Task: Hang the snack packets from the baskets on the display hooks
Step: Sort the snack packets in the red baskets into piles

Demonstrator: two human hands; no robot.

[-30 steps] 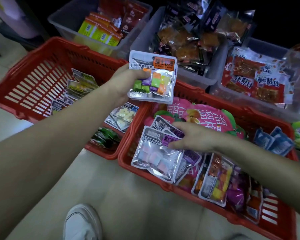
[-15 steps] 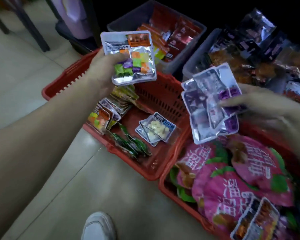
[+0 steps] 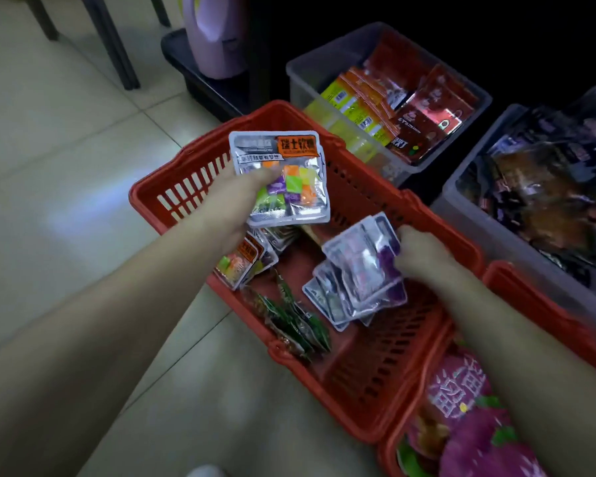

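My left hand point(image 3: 233, 204) grips a silver packet of coloured candy cubes with an orange label point(image 3: 283, 177), held above the left red basket point(image 3: 172, 187). My right hand point(image 3: 424, 256) holds a bunch of silver packets with purple contents point(image 3: 358, 270) low inside that same basket. On the basket floor lie more candy packets with orange labels point(image 3: 245, 259) and dark green packets point(image 3: 296, 321). A second red basket point(image 3: 516, 284) at the lower right holds large pink bags point(image 3: 468, 407). No display hooks are in view.
Two clear bins stand behind the baskets: one with red and yellow packets point(image 3: 389, 108), one with dark brown snack packs point(image 3: 544, 197). A lilac appliance on a dark base point(image 3: 214, 36) and chair legs point(image 3: 114, 39) stand on the tiled floor at the top left.
My right hand lifted the silver purple packets out of the right basket and carried them over and down into the left basket. The view swung left; my left hand keeps its candy packet.
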